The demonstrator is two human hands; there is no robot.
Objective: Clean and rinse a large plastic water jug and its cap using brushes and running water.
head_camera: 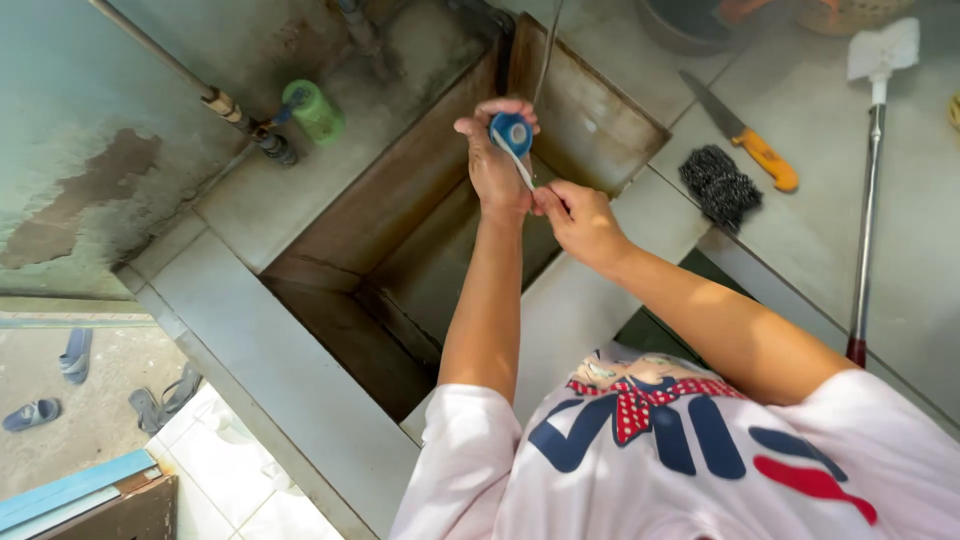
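Blue tape spool (513, 132) gripped in left hand (497, 165), white strip (523, 172) pinched by right hand (578, 220), over sink (590, 120)

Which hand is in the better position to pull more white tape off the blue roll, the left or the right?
Probably the right hand. Its fingertips already pinch the free end of the white tape, just below the roll. The left hand is wrapped around the blue roll above the sink, so it steadies it.
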